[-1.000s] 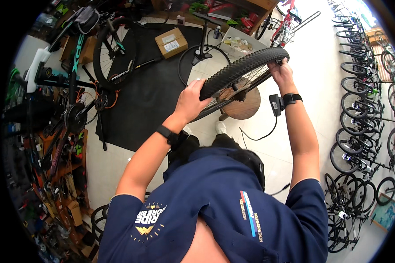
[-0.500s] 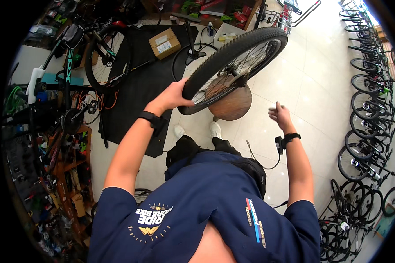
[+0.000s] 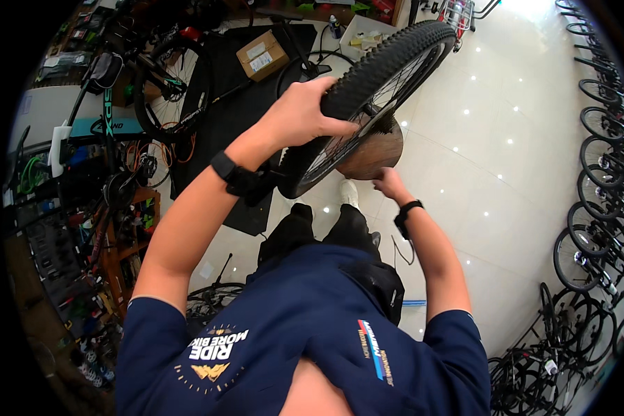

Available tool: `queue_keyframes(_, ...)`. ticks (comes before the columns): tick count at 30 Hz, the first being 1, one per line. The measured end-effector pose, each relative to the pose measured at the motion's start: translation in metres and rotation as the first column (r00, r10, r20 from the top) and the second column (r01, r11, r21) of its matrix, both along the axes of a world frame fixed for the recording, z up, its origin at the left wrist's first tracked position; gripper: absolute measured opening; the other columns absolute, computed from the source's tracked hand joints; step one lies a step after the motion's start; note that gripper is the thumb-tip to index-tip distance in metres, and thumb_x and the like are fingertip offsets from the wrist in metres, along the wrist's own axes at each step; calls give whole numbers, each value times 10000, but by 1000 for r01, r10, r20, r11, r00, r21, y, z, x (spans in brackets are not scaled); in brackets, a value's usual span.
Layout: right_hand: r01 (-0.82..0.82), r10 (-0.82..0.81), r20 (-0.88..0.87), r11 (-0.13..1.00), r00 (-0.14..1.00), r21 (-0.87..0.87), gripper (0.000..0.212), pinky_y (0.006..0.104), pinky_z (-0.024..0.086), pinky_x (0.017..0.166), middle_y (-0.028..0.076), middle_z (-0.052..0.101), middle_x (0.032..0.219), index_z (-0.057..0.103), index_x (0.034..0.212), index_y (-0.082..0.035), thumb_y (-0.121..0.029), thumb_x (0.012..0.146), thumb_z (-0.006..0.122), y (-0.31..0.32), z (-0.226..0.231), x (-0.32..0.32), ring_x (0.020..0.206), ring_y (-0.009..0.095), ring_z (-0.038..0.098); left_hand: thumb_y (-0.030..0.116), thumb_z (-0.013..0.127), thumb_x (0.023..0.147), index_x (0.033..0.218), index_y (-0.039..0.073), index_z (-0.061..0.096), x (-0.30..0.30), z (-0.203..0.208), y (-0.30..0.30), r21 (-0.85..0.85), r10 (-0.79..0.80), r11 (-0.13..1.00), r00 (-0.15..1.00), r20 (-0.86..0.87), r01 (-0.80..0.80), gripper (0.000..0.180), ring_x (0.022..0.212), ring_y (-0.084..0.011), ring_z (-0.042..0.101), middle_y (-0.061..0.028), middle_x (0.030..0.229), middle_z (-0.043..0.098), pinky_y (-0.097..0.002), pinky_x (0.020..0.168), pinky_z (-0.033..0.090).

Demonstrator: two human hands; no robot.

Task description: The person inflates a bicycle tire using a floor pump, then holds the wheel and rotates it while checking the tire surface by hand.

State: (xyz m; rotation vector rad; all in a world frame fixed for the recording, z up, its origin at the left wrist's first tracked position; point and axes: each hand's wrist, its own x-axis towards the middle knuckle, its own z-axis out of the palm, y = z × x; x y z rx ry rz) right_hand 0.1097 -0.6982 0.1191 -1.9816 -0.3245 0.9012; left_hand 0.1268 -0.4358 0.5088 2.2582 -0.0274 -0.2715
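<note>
A bicycle wheel with a knobby black tyre [image 3: 388, 66] stands tilted in front of me, its far end raised to the upper right. My left hand [image 3: 305, 114] is closed around its near left side, thumb over the rim and fingers behind the tyre. Under the wheel is a round wooden stool [image 3: 378, 156], partly covered by it. At the stool's near right edge is my right hand [image 3: 393, 185], its fingers curled in. Whether that hand touches the stool or pinches something small is hidden.
A bicycle [image 3: 173, 87] stands at left beside a black mat [image 3: 239, 142] with a cardboard box [image 3: 262, 57]. Near the wheel's far side are a floor pump [image 3: 312, 71] and a white bin [image 3: 367, 31]. Many bicycles [image 3: 596, 180] line the right side.
My right hand has moved left from open floor to the stool's edge, its fingers curling. My left hand has shifted further along the wheel, which now leans more steeply across the stool.
</note>
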Motion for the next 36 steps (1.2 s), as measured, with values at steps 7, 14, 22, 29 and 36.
queue_keyframes(7,0,-16,294,999,956,54,162,468,523,805,215,687,919,670,949,15,-96,830,671,117,-47,10,909,407,653,187,902,692,1265,-68,566,17,-17,-1,-70,106,991,990,-88,-112,712,878,-125,635,-93,1037,699,-278,820,530)
queue_keyframes(14,-5,-23,431,998,902,63,206,510,501,795,238,633,950,628,939,14,-105,970,462,157,-131,8,925,428,615,118,893,677,1259,-65,571,20,-18,14,-118,171,974,971,-169,-192,690,880,-93,651,-93,1003,724,-260,803,540)
queue_keyframes(22,-89,133,350,986,927,-138,266,512,512,830,241,652,1089,630,1099,-27,-108,961,417,173,-128,14,982,430,629,150,896,669,1218,-43,596,12,-23,43,-149,184,967,972,-149,-206,655,847,-116,677,-103,976,734,-263,797,536)
queue_keyframes(29,-179,346,579,928,738,-327,161,458,566,720,214,692,931,693,869,-27,-94,854,548,174,-192,30,854,369,691,154,899,659,1232,-21,593,23,-22,43,-165,98,980,989,-108,-115,673,841,-130,683,-113,967,729,-272,792,534)
queue_keyframes(36,-267,345,558,938,755,-219,171,442,579,689,202,711,849,711,810,-18,-124,836,580,167,-184,12,827,348,713,168,892,656,1231,-12,597,5,-19,47,-136,170,973,977,-126,-187,671,836,-172,697,-119,967,728,-283,799,536)
